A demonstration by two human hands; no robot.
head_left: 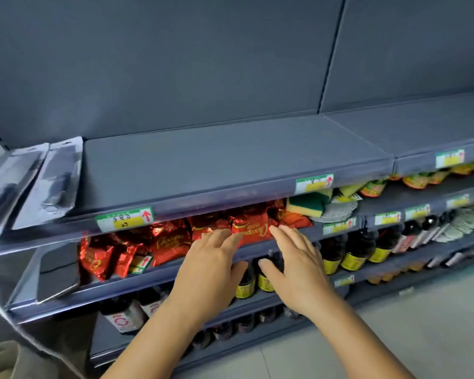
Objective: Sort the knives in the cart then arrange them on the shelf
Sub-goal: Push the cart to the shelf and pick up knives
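Note:
Two packaged knives in clear blister packs lie side by side at the left end of the grey top shelf (pixel 230 160): one (pixel 54 184) nearer the middle, the other (pixel 6 187) at the frame's left edge. The remaining surface of that shelf is bare. My left hand (pixel 208 269) and my right hand (pixel 298 266) hover side by side in front of the lower shelves, fingers straight and spread, holding nothing. Both are well right of and below the knife packs. The cart is out of view.
Red foil snack bags (pixel 170 242) fill the second shelf, with yellow-green sponges (pixel 309 203) to their right. Dark bottles with yellow labels (pixel 353 255) stand on the third shelf. Price tags line the shelf edges. A pale tiled floor (pixel 394 337) lies at the lower right.

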